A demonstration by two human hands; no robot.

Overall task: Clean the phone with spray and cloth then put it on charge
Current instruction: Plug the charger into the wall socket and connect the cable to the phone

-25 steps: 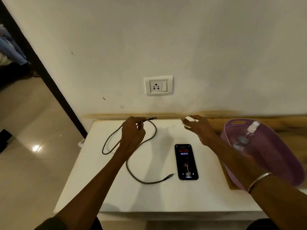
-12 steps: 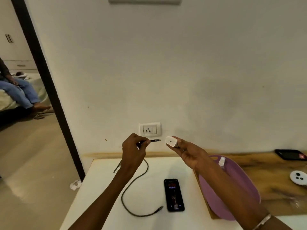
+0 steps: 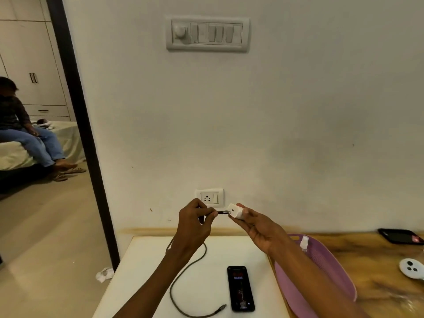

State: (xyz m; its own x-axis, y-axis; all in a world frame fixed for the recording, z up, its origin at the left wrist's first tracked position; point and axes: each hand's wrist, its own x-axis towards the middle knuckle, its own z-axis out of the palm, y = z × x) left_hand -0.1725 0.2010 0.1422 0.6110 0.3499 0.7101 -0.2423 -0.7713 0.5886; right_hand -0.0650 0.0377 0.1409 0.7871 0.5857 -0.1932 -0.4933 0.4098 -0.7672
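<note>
My left hand pinches one plug end of a grey charging cable, raised in front of the wall. My right hand grips a white charger adapter, and the cable plug tip touches the adapter's port. The cable hangs down to the white table and loops there, its free end lying beside the phone. The phone lies flat, screen lit and facing up. A wall socket sits just behind my hands. A spray bottle stands in the purple basket.
A switch panel is high on the wall. A wooden surface at right carries a dark device and a white round object. Through the doorway at left a person sits on a bed. Crumpled paper lies on the floor.
Both hands rose from the table toward the socket and came together; the cable plug now meets the adapter. The view tilted upward, revealing the switch panel.
</note>
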